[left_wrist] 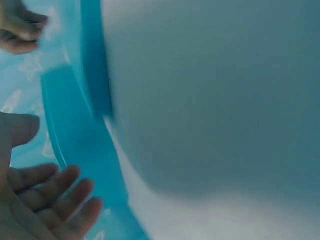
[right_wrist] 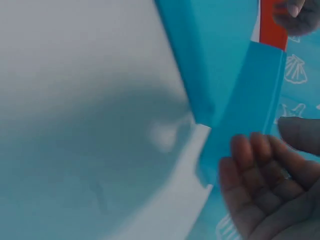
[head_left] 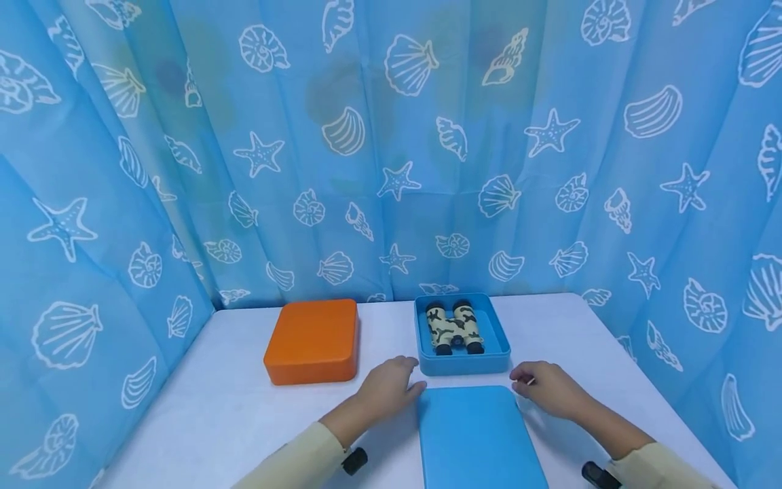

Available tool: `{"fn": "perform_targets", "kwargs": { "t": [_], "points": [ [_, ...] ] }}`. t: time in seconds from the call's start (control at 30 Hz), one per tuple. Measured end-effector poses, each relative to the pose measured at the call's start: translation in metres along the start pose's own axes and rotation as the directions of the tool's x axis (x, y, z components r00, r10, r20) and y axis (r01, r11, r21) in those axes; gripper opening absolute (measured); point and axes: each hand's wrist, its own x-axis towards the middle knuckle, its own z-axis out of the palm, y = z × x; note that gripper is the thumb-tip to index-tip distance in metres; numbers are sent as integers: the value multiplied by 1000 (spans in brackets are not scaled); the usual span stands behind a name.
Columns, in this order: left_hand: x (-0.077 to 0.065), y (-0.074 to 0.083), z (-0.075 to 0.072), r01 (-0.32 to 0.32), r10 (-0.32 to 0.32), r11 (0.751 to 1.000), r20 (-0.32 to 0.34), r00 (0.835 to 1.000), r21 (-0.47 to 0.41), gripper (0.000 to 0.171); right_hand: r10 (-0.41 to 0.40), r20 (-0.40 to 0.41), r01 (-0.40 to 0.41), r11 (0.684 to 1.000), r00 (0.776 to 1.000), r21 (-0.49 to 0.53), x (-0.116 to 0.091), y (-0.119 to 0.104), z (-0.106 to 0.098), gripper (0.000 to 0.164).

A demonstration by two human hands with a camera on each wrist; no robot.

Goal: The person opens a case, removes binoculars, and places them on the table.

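Note:
Camouflage-patterned binoculars (head_left: 455, 329) lie inside an open blue box (head_left: 464, 367) at the back of the table. Directly in front of that box is a flat blue lid (head_left: 479, 435). My left hand (head_left: 387, 390) is at the lid's far left corner, its fingers reaching toward the box's near left corner. On the other side, my right hand (head_left: 550, 388) is by the box's near right corner, fingers slightly bent. Both wrist views show relaxed fingers and bare palms, the left hand (left_wrist: 47, 200) and the right hand (right_wrist: 270, 185) each close to the box wall and holding nothing.
An orange box (head_left: 314, 343) stands at the back left of the white table (head_left: 201, 407). Blue curtains (head_left: 391, 149) with white shell and starfish prints hang behind the table and along both sides.

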Motion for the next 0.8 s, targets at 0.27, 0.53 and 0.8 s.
{"fn": "perform_targets", "kwargs": {
  "t": [0.27, 0.53, 0.8],
  "points": [
    [36, -6, -3, -85, 122, 952, -108, 987, 294, 69, -237, -181, 217, 969, 954, -121, 38, -22, -1, 22],
    [72, -17, 3, -112, 144, 933, -71, 987, 341, 89, -276, -125, 225, 921, 953, -319, 88, -34, -1, 39],
    [83, -21, 12, -147, 160, 912, -3, 987, 382, 97, -231, -15, 203, 882, 973, -425, 118, -32, 8, 58]
  ]
}}
